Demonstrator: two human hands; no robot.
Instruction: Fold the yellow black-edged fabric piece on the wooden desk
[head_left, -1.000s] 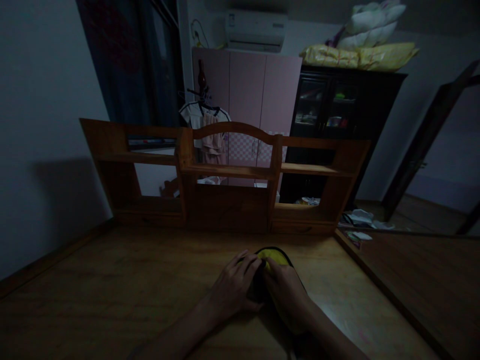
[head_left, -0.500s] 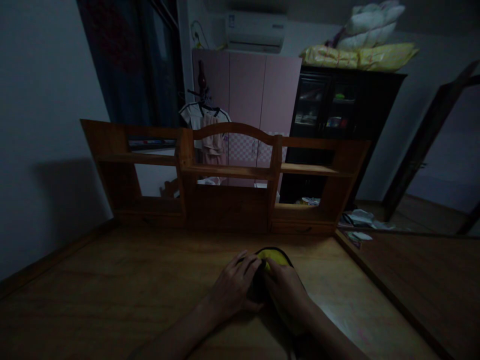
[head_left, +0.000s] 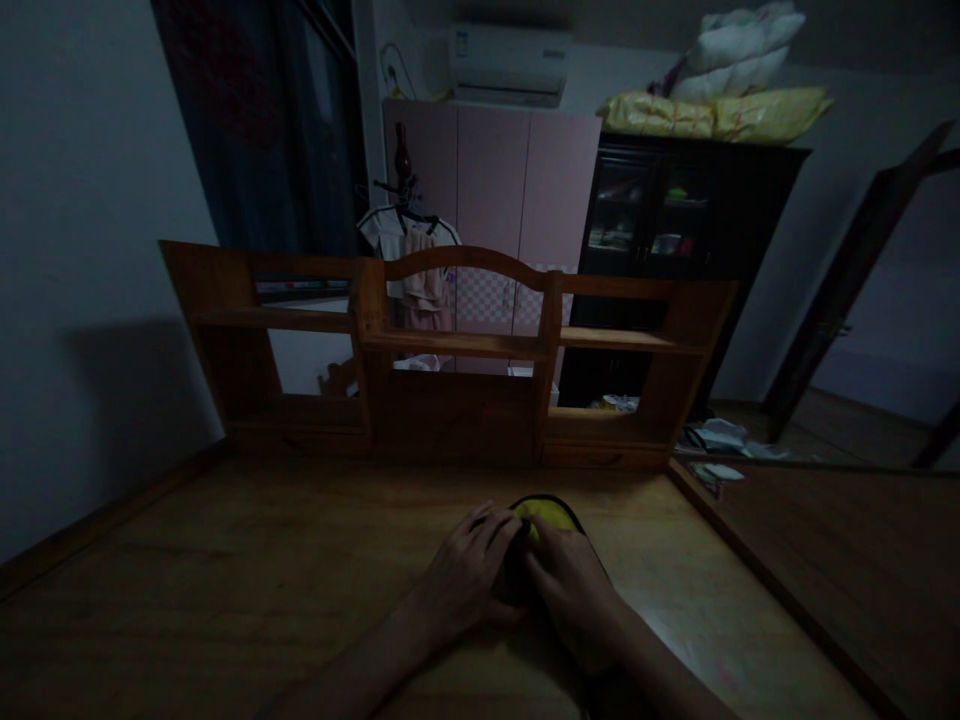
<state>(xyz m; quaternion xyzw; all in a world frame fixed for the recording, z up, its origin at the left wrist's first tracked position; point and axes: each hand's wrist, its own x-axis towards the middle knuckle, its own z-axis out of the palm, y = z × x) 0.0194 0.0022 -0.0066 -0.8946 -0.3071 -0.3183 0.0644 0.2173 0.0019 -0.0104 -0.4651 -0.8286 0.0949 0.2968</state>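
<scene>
Wooden boards (head_left: 225, 570) bear a yellow-black pouch (head_left: 553, 512) under the left hand (head_left: 466, 565), clasping it, and right hand (head_left: 576, 580), pinching its edge.

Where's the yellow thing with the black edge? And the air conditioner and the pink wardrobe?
Yellow item with black edging (head_left: 553, 513): head view, on its yellow upper part.
Air conditioner (head_left: 510, 66): head view, on its front panel.
Pink wardrobe (head_left: 492, 185): head view, on its middle door.
</scene>
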